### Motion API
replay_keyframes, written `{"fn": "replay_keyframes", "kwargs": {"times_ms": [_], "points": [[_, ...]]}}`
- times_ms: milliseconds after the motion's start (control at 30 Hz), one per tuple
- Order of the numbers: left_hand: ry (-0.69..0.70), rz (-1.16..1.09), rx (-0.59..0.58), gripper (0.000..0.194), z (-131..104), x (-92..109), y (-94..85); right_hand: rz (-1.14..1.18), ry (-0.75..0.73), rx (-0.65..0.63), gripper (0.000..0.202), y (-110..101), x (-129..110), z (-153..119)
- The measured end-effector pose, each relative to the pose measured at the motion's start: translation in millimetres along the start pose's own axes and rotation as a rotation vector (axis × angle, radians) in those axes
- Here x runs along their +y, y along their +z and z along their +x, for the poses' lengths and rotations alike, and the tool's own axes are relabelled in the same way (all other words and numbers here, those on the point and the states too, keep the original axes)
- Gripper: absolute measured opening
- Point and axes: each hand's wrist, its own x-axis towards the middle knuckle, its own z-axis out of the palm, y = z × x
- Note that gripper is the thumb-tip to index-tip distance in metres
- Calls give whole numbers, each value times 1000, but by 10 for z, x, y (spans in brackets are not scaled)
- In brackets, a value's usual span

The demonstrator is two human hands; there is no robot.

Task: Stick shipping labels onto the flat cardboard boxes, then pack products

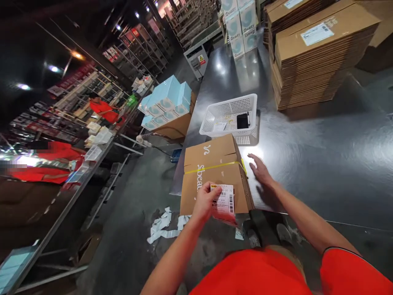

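Note:
A strapped bundle of flattened brown cardboard boxes (211, 157), printed with white lettering and crossed by a yellow strap (211, 167), lies at the near left corner of the dark metal table. My left hand (205, 200) is closed on a printed shipping label (224, 200), pinching its upper left edge above the bundle's near part. The label's lower end hangs toward the bundle's near edge. Just right of the bundle is my right hand (260, 169), its fingers apart and nothing in them, above the shiny table top.
Behind the bundle stands a white plastic basket (211, 116) holding papers and a dark object. Stacked flat cartons (322, 69) rise at the right back. Light blue boxes (167, 98) fill a carton on the left. Paper scraps (162, 225) litter the floor. Two people in red work farther left.

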Motion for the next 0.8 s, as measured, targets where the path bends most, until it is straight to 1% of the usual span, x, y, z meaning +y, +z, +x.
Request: {"fn": "replay_keyframes", "kwargs": {"times_ms": [67, 133, 200, 233, 300, 367, 433, 467, 500, 533, 567, 600, 667, 733, 767, 800], "points": [[21, 52, -26, 32, 43, 37, 80, 133, -36, -28, 31, 130, -189, -178], [64, 92, -85, 30, 96, 78, 209, 209, -18, -46, 37, 201, -320, -331], [113, 110, -128, 28, 139, 101, 345, 206, 14, -62, 42, 182, -414, -379], [132, 117, -133, 26, 154, 102, 401, 202, 22, -73, 45, 125, -458, -345], [164, 141, -121, 24, 173, 84, 466, 200, 42, -73, 49, -99, -557, -154], [188, 167, -117, 21, 182, 56, 474, 243, 52, -45, 49, -446, -656, 153], [193, 177, -123, 20, 187, 36, 456, 338, 71, -54, 49, -796, -726, 441], [192, 172, -127, 20, 187, 32, 446, 373, 113, -88, 49, -917, -740, 526], [191, 165, -132, 20, 185, 32, 440, 383, 170, -113, 46, -976, -735, 552], [195, 160, -136, 20, 182, 35, 437, 364, 241, -119, 42, -962, -708, 515], [201, 158, -138, 20, 177, 41, 437, 330, 298, -113, 35, -874, -656, 421], [210, 159, -142, 19, 171, 47, 440, 304, 339, -110, 27, -722, -581, 287], [225, 164, -147, 19, 155, 57, 446, 298, 391, -131, 18, -315, -384, -24], [235, 167, -147, 20, 138, 62, 450, 323, 433, -134, 18, 57, -173, -278], [236, 172, -142, 21, 131, 64, 453, 344, 447, -127, 20, 177, -78, -356], [235, 178, -131, 21, 125, 65, 457, 369, 452, -112, 23, 239, 7, -396]]}}
